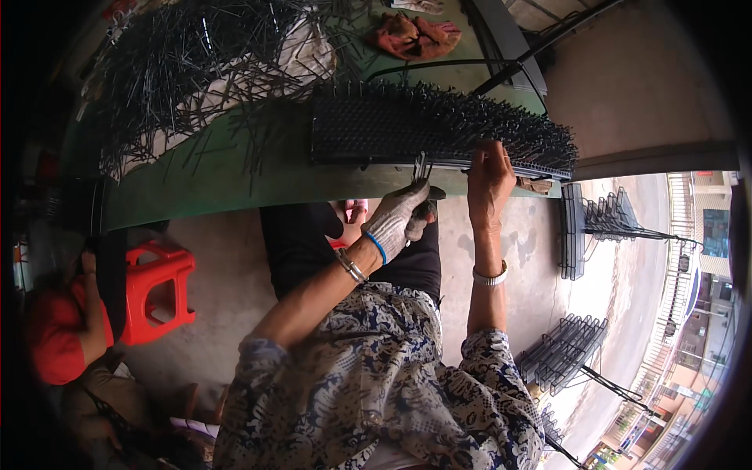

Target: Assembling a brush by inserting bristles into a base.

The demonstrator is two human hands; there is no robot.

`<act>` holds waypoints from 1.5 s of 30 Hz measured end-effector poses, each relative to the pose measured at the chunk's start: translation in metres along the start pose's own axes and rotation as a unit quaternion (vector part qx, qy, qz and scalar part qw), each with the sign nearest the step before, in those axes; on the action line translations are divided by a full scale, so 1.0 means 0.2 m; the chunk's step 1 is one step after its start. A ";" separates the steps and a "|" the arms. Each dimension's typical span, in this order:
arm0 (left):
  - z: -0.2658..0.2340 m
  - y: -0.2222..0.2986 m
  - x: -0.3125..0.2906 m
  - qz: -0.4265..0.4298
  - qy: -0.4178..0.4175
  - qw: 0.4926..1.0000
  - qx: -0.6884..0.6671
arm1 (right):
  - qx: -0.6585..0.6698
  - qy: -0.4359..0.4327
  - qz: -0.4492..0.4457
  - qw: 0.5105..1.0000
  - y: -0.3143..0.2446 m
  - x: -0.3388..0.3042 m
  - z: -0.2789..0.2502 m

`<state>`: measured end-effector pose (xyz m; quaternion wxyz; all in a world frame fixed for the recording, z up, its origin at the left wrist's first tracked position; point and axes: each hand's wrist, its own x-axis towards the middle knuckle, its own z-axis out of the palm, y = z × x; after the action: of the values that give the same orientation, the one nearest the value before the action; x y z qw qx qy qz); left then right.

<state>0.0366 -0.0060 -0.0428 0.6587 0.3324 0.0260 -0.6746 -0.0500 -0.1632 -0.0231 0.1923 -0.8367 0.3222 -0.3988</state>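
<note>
In my left hand [398,215], which wears a pale knitted glove, several thin metal pins [422,167] stick up from the closed fingers. The hand is just in front of the bench edge. My bare right hand [490,184] is pinched at the front edge of a long black perforated rack [376,129]. Whatever lies between those fingertips is too small to make out. Dark pins [509,117] stand crowded over the right and back of the rack, while rows of small holes show at its left.
Loose dark pins [196,70] are heaped on pale cloth at the bench's far left. A reddish cloth [415,37] lies behind the rack on the green bench [235,188]. Left of me are a red stool [160,294] and a person in red [55,337]. Wire racks [564,352] hang at right.
</note>
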 end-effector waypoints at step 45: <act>-0.02 0.05 -0.04 0.081 0.058 0.995 -0.019 | 0.016 -0.101 -0.020 0.995 -0.22 0.10 0.06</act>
<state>0.0476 0.0017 -0.0381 0.7147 0.3597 0.0500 -0.5977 -0.0151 -0.1453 0.0059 0.2292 -0.8758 0.2783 -0.3210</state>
